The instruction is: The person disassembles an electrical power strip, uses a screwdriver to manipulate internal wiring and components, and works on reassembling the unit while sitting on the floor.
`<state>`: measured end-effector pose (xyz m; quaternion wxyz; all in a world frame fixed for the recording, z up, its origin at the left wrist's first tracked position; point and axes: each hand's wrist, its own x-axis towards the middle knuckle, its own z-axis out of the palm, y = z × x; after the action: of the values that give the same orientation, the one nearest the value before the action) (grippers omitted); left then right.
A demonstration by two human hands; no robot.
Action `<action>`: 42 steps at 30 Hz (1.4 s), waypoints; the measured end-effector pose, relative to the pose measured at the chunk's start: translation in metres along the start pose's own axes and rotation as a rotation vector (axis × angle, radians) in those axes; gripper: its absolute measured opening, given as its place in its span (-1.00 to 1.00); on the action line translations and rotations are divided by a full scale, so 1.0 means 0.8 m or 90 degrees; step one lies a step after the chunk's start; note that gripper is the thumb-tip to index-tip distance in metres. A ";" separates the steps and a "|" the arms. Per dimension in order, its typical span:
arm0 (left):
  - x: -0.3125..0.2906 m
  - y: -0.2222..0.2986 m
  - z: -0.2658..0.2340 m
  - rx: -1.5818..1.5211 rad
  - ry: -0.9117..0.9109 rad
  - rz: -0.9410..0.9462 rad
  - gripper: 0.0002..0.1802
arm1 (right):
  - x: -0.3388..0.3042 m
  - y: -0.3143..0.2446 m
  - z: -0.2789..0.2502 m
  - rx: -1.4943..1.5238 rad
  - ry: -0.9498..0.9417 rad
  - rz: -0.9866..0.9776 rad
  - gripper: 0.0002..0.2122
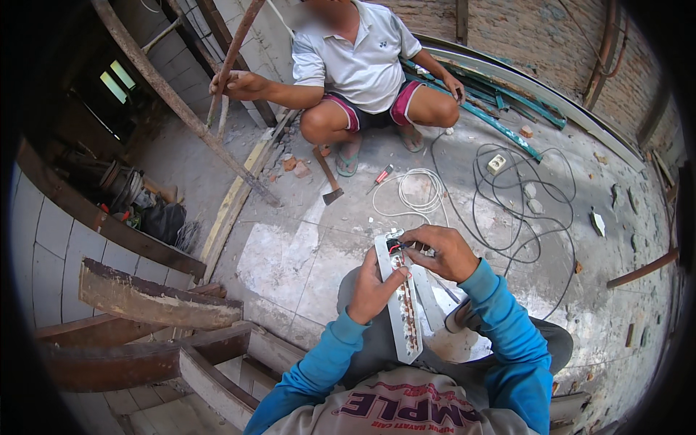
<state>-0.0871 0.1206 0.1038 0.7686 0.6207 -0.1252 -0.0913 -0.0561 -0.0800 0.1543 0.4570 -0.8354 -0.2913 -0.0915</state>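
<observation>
An opened white power strip [405, 322] lies lengthwise over my lap, with copper-coloured contact strips along its inside. My left hand [371, 291] grips its side near the far end, thumb over the inner edge. At that end sit a small black part and short red and black wires [396, 247]. My right hand [448, 254] is closed there, its thumb and forefinger pinched at a wire; the fingertips partly hide it. Beside the strip, a long pale flat piece [429, 301] lies under my right wrist.
A coiled white cable [417, 190], red-handled screwdriver [384, 174] and hatchet [328, 172] lie ahead on the floor. Looped black cable [507, 217] and a white socket [496, 164] lie right. Another person [355, 61] squats opposite, holding a pole [230, 61]. Wooden frames [159, 304] stand left.
</observation>
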 end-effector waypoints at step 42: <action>0.010 0.005 -0.004 -0.020 -0.103 -0.076 -0.51 | -0.003 0.016 -0.006 -0.273 -0.062 -0.138 -0.78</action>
<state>-0.0784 0.1224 0.1077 0.7589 0.6055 -0.1478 -0.1888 -0.0505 -0.0903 0.1472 0.2423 -0.8807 -0.3745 -0.1595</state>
